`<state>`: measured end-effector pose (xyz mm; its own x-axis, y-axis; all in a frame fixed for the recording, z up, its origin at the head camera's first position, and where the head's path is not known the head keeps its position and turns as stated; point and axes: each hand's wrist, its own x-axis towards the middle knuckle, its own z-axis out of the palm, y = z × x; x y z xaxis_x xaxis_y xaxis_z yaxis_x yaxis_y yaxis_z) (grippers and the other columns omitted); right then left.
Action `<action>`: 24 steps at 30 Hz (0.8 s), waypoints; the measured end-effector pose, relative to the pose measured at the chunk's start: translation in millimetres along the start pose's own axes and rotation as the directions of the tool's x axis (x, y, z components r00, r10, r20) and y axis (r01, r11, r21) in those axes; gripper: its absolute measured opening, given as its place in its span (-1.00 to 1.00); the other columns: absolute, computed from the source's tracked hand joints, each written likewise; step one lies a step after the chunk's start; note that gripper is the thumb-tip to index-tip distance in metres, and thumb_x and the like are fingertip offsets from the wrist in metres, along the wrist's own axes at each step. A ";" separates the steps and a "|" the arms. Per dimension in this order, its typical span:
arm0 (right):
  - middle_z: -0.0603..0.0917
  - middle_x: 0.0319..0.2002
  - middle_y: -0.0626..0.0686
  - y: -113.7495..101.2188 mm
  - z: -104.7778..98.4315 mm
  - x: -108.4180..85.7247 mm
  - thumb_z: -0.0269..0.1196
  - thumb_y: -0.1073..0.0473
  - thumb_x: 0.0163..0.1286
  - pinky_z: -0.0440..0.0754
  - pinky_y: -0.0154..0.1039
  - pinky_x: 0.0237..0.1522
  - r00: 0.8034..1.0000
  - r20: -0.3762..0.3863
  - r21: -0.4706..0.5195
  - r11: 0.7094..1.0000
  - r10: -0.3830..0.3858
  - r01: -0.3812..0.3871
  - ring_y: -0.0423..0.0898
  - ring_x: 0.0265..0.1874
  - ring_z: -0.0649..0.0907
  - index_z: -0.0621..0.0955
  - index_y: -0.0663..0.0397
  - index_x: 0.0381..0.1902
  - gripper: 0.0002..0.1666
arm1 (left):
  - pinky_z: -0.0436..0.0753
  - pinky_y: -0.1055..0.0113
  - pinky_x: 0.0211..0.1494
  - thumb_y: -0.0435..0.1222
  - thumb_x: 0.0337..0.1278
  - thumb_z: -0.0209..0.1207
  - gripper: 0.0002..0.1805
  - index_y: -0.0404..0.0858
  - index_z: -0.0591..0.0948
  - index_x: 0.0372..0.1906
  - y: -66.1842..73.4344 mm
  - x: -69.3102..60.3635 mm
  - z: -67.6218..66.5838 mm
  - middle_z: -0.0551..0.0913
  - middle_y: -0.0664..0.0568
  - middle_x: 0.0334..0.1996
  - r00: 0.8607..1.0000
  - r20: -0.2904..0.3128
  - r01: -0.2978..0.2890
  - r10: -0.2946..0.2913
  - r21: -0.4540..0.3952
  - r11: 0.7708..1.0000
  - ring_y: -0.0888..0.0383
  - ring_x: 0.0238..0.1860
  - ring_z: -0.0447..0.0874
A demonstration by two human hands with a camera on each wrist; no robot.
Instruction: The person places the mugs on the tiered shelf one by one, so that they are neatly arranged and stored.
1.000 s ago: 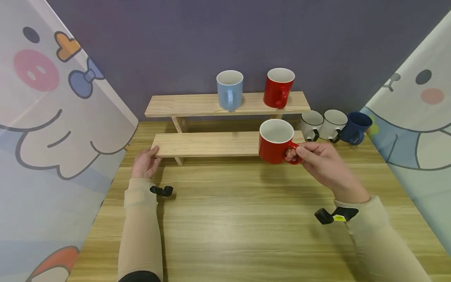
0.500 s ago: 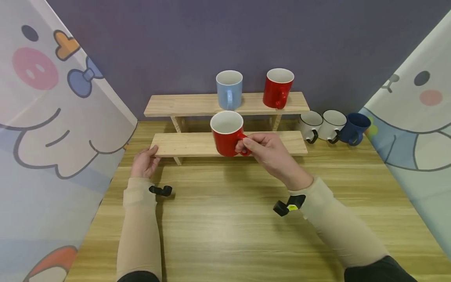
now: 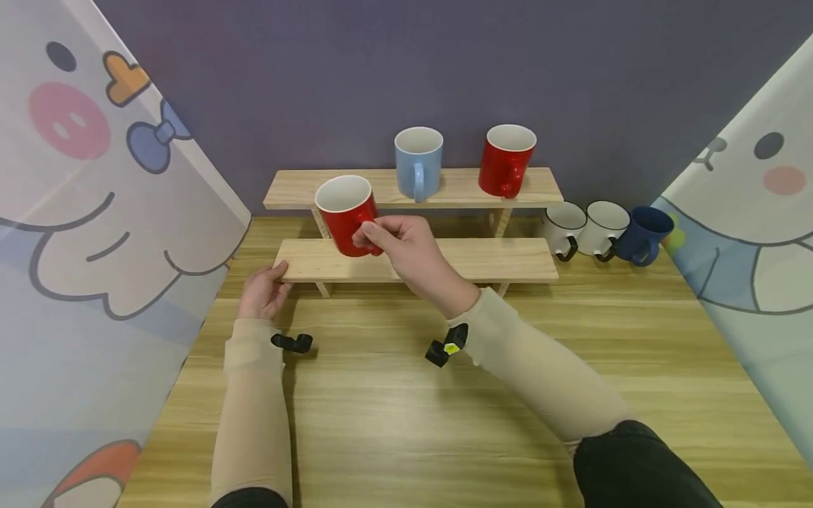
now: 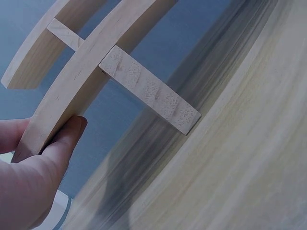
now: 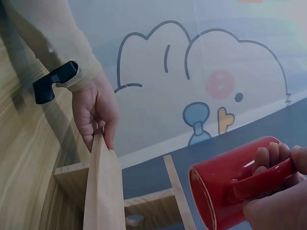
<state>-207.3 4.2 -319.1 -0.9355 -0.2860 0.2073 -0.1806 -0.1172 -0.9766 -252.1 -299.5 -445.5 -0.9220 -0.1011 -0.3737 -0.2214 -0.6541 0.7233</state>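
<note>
Standing near the far edge of the tabletop [image 3: 381, 402], the wooden rack [image 3: 295, 189] has the left end of its lower board [image 3: 495, 257] pinched between thumb and fingers of the left hand [image 3: 262, 291]. Above that board's left half, apart from it, tilts the red mug [image 3: 345, 227] — glossy, likely ceramic, so stiff, fairly weighty, slick and breakable. Its handle [image 5: 261, 182] looks the safest hold — and the right hand [image 3: 416, 255] has its fingers curled around it.

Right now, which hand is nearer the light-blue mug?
The right hand, just in front of the light-blue mug; the left hand is farther off, leftward, gripping the lower shelf.
</note>
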 end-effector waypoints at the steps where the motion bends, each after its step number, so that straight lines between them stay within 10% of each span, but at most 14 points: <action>1: 0.76 -0.28 0.14 0.1 4.2 3.7 0.26 0.24 0.53 0.66 -0.14 -0.07 1.000 -0.001 0.003 1.000 0.003 -0.003 0.05 -0.17 0.65 0.74 0.31 -0.22 -0.78 | 0.60 0.40 0.18 -0.46 0.51 0.07 -0.35 -0.43 0.10 0.54 0.1 -0.1 0.0 0.44 -0.12 0.09 1.000 0.000 0.001 -0.001 -0.003 1.000 0.14 -0.06 0.65; 24: 0.76 -0.22 -0.04 11.7 57.4 87.0 0.29 0.10 0.52 0.65 -0.42 -0.17 0.970 -0.232 -0.138 0.989 -0.079 0.047 -0.17 -0.19 0.60 0.79 0.19 -0.08 -0.73 | 0.66 0.44 0.07 -0.46 0.48 0.10 -0.36 -0.44 0.13 0.51 0.0 0.7 0.7 0.57 -0.11 -0.11 1.000 -0.020 0.010 -0.010 -0.003 1.000 0.14 -0.15 0.69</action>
<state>-273.4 -76.7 -309.2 -0.9633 -0.0477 0.2643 -0.2647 0.0021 -0.9643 -253.0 -299.0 -445.4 -0.9132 -0.1099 -0.3924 -0.2293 -0.6576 0.7176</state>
